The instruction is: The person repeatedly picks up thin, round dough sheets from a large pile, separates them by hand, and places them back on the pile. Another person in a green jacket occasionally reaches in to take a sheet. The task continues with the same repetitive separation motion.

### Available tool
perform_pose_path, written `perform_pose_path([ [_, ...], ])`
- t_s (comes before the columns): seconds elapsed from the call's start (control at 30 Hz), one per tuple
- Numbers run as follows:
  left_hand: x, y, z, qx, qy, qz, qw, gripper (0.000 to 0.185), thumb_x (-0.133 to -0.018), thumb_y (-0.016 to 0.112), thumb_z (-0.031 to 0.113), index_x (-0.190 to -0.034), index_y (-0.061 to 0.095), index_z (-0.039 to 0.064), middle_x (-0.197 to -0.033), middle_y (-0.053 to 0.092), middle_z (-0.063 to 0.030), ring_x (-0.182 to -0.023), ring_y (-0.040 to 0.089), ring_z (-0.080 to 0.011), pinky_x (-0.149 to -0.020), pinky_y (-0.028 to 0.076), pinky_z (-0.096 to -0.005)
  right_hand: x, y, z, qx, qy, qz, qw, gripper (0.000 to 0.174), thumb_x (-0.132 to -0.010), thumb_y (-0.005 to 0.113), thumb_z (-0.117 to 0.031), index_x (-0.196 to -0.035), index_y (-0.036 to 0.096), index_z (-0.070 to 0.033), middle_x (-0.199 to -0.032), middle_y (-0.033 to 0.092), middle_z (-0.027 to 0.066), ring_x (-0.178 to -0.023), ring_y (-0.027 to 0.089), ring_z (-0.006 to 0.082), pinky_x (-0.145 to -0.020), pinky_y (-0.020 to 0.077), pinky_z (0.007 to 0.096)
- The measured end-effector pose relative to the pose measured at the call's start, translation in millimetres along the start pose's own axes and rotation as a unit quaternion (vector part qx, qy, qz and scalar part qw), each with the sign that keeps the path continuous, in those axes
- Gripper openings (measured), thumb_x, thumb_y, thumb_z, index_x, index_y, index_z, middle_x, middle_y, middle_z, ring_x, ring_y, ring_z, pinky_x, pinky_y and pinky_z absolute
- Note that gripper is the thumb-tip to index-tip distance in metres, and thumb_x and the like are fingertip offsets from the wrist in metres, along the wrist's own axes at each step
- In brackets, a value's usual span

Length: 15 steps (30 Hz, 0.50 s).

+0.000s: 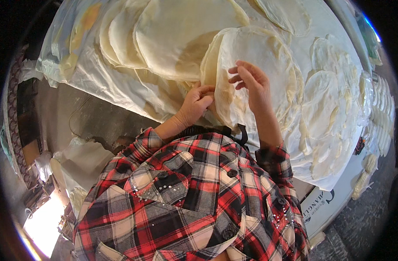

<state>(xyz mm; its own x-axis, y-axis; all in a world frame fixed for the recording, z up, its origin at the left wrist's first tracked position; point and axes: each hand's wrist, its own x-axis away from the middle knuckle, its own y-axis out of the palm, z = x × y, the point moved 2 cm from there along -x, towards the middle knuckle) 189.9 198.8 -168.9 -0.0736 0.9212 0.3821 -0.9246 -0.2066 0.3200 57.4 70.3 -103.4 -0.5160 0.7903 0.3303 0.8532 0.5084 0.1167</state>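
Observation:
A stack of thin, round, cream-coloured sheets (261,45), soft like bean curd skin or thin flatbread, lies before me with wrinkled, partly lifted edges. My left hand (199,99) is at the stack's left side, its thumb and fingers closed on a sheet's edge; some fingertips are hidden there. Over the top sheet hovers my right hand (251,78), its fingers loosely curved and apart, with nothing visible in them. Beyond my left hand, more large round sheets (179,36) overlap in a fanned pile.
White plastic sheeting (120,91) covers the work surface. Smaller wrinkled sheets (323,94) lie in heaps at the right. Further right are rows of pale, wrapped pieces (381,111). A white board (319,208) with printed writing is below them. A bag-like white bundle (84,160) stands at the lower left.

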Motion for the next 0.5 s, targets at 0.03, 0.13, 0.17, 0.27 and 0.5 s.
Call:
perform_pose_path([
  [0.03, 1.9, 1.9, 0.5, 0.127, -0.066, -0.027, 0.989, 0.032, -0.085, 0.058, 0.013, -0.114, 0.059, -0.001, -0.105, 0.059, -0.0087, -0.090, 0.059, -0.0143, -0.080, 0.049, -0.0277, 9.7, -4.7, 5.6, 0.040, -0.022, -0.003, 0.999, 0.026, -0.090, 0.057, -0.018, -0.108, 0.061, 0.001, -0.096, 0.066, 0.0082, -0.081, 0.062, 0.0144, -0.068, 0.0464, 0.0243],
  [0.13, 13.4, 11.8, 17.4, 0.172, -0.064, -0.045, 0.982, 0.035, -0.090, 0.056, 0.022, -0.115, 0.058, -0.003, -0.099, 0.062, -0.0051, -0.087, 0.061, -0.0126, -0.079, 0.050, -0.0275, 41.3, -13.6, 23.9, 0.171, -0.073, -0.030, 0.982, 0.025, -0.088, 0.059, -0.017, -0.107, 0.061, 0.000, -0.101, 0.065, 0.0058, -0.092, 0.058, 0.0134, -0.076, 0.0438, 0.0240],
  [0.17, 14.2, 9.7, 13.4, 0.133, -0.050, -0.042, 0.989, 0.035, -0.091, 0.054, 0.023, -0.115, 0.057, -0.002, -0.100, 0.062, -0.0052, -0.087, 0.061, -0.0124, -0.078, 0.050, -0.0271, 52.9, -15.8, 25.0, 0.191, -0.079, -0.044, 0.977, 0.025, -0.086, 0.060, -0.015, -0.107, 0.062, -0.002, -0.106, 0.063, 0.0073, -0.095, 0.058, 0.0148, -0.076, 0.0446, 0.0258],
  [0.27, 8.0, 9.7, 7.4, 0.079, -0.032, -0.033, 0.996, 0.035, -0.093, 0.052, 0.024, -0.117, 0.056, -0.001, -0.101, 0.063, -0.0058, -0.088, 0.062, -0.0124, -0.078, 0.051, -0.0267, 71.8, -21.5, 28.7, 0.236, -0.115, -0.033, 0.964, 0.026, -0.084, 0.061, -0.012, -0.107, 0.061, -0.002, -0.112, 0.061, 0.0096, -0.099, 0.058, 0.0173, -0.076, 0.0456, 0.0271],
  [0.5, 7.0, 14.8, 16.5, 0.115, -0.050, 0.012, 0.992, 0.032, -0.094, 0.050, 0.026, -0.113, 0.058, 0.001, -0.097, 0.064, -0.0063, -0.083, 0.063, -0.0133, -0.074, 0.053, -0.0276, 81.3, -17.2, 31.2, 0.326, -0.234, -0.044, 0.915, 0.030, -0.076, 0.067, -0.007, -0.105, 0.061, -0.003, -0.113, 0.061, 0.0130, -0.102, 0.059, 0.0290, -0.083, 0.0481, 0.0355],
])
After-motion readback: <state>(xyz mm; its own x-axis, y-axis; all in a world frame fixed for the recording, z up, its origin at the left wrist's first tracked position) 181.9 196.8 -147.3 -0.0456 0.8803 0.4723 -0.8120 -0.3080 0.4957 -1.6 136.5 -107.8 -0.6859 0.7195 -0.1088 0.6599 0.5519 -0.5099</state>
